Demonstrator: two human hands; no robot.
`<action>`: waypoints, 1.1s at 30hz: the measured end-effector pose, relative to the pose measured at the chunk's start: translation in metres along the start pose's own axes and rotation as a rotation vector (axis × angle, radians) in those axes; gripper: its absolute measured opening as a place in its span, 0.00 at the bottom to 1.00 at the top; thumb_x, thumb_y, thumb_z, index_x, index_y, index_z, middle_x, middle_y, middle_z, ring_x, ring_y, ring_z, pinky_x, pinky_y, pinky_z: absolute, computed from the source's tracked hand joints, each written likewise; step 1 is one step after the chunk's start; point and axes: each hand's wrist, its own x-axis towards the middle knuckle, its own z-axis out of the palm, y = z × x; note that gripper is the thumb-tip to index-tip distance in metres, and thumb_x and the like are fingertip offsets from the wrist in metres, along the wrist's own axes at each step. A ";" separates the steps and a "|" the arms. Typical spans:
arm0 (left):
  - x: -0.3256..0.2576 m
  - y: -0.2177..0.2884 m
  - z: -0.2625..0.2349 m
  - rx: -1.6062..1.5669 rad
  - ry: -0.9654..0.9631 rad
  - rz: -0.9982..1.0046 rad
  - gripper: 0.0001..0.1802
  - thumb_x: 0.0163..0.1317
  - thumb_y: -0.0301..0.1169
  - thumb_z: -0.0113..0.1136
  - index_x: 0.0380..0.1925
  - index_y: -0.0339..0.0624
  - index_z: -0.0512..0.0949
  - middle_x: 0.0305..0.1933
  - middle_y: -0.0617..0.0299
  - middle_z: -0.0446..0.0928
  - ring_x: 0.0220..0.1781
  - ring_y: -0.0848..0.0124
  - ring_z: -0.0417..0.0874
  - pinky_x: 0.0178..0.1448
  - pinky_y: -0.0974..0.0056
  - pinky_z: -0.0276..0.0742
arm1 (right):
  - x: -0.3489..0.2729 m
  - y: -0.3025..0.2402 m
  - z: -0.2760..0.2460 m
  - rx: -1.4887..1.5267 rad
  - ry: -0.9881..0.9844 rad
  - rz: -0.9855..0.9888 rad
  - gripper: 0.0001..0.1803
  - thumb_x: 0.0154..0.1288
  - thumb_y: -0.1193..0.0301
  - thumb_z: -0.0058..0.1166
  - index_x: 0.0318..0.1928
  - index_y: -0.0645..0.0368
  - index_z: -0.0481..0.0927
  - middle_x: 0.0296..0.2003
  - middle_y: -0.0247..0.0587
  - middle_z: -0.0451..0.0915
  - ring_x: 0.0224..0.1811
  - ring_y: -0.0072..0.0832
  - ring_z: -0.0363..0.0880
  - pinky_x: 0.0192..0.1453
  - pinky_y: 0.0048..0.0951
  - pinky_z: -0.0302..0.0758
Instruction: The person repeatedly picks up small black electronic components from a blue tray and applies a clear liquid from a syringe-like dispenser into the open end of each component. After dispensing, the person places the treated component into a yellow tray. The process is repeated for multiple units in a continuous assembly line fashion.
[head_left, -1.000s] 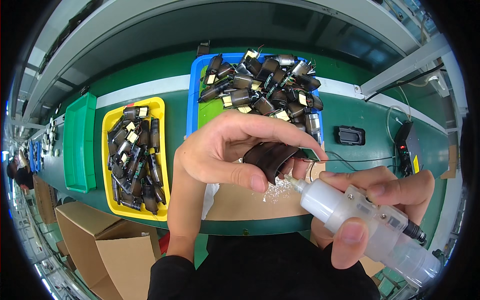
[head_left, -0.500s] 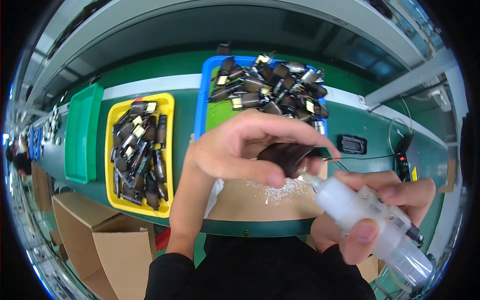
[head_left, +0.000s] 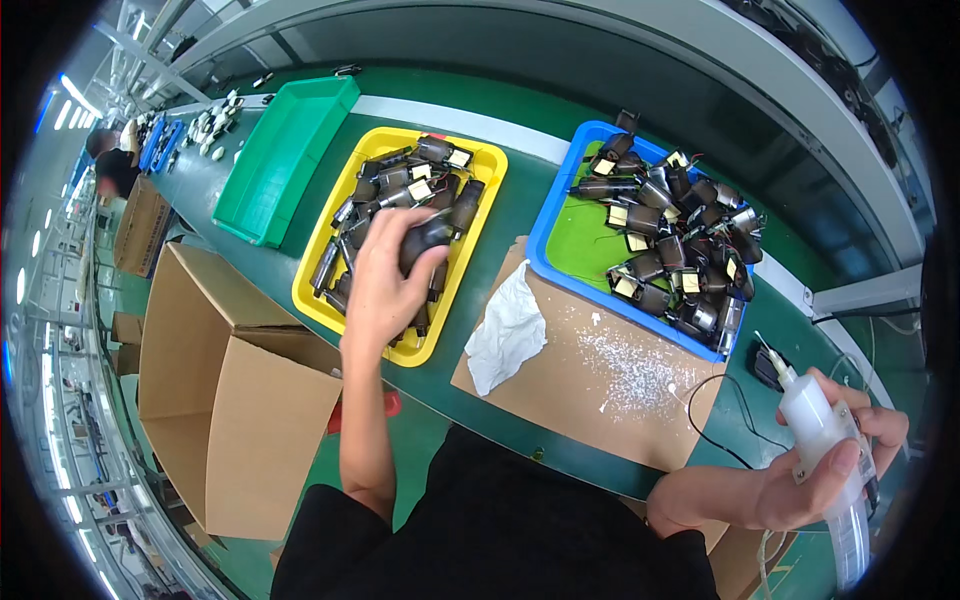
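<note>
Dark part [head_left: 427, 243] above yellow tray [head_left: 464, 258]
Your left hand [head_left: 385, 285] half-curls around it; your right hand [head_left: 825, 455] grips a white dispenser [head_left: 810, 412].

Shows a dark, rounded housing [head_left: 425, 245], held over the yellow tray [head_left: 493, 165]. Also shows a translucent white dispenser [head_left: 808, 412], tilted nozzle-up, right of the cardboard sheet [head_left: 560, 392].

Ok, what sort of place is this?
Likely a factory assembly floor: a long green workbench carries a yellow bin and a blue bin, both heaped with similar dark parts, and the right hand holds a plastic syringe.
</note>
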 end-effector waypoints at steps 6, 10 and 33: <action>-0.041 0.002 0.028 0.478 0.198 0.129 0.23 0.46 0.29 0.65 0.45 0.42 0.74 0.45 0.57 0.69 0.52 0.58 0.66 0.55 0.52 0.58 | 0.004 -0.001 0.012 0.029 -0.129 -0.038 0.16 0.60 0.65 0.47 0.38 0.64 0.61 0.28 0.58 0.77 0.21 0.29 0.73 0.27 0.23 0.70; -0.073 0.025 0.061 0.206 -0.171 0.107 0.18 0.45 0.26 0.65 0.39 0.38 0.76 0.36 0.56 0.71 0.39 0.57 0.73 0.45 0.60 0.70 | 0.004 -0.013 0.033 0.116 -0.157 -0.039 0.16 0.59 0.66 0.49 0.37 0.64 0.61 0.27 0.56 0.77 0.21 0.28 0.73 0.29 0.25 0.71; -0.089 0.135 0.011 -1.234 -0.277 -0.128 0.15 0.55 0.19 0.56 0.44 0.31 0.72 0.42 0.59 0.76 0.44 0.75 0.77 0.50 0.69 0.72 | -0.027 -0.049 0.025 0.548 -0.333 0.055 0.19 0.43 0.72 0.66 0.31 0.63 0.68 0.25 0.48 0.81 0.32 0.32 0.83 0.38 0.25 0.79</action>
